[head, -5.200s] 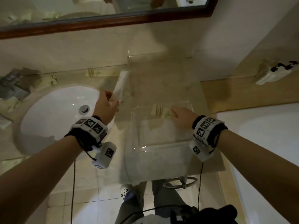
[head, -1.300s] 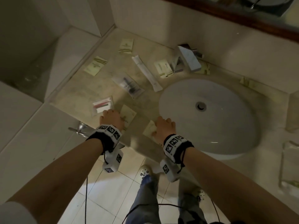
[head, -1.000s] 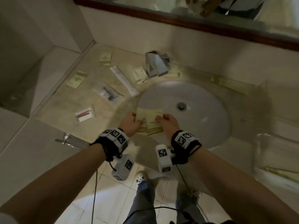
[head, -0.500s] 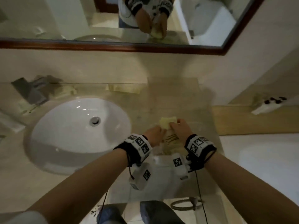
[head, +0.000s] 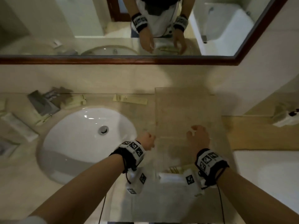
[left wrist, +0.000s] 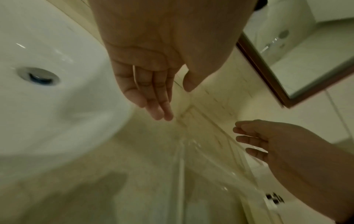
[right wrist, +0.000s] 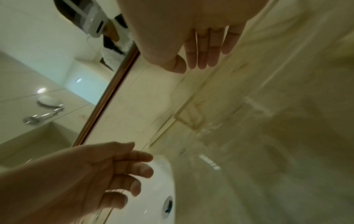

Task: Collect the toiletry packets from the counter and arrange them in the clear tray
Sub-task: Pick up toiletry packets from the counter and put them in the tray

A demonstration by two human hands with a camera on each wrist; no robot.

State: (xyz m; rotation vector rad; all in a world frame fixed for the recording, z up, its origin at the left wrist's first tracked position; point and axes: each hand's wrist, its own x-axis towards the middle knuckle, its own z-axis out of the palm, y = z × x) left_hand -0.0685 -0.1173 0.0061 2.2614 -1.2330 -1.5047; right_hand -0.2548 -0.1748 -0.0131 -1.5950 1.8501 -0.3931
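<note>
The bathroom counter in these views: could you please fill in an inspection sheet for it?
Surface: beige stone counter with a white sink.
Job's things: clear tray right of the sink, packets at its near end; long packet by the back wall.
Clutter: more packets and a grey box left of the sink.
Grippers: left hand and right hand empty, fingers relaxed.
Cables: thin wires from the wrist cameras.
Surroundings: wood-framed mirror, bathtub.

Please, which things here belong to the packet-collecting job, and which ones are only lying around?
Part of the job:
- clear tray
- packets already in the tray
- long packet by the wall
- packets left of the sink
- left hand and right hand, both empty

Only lying around:
- sink
- mirror
- faucet
</note>
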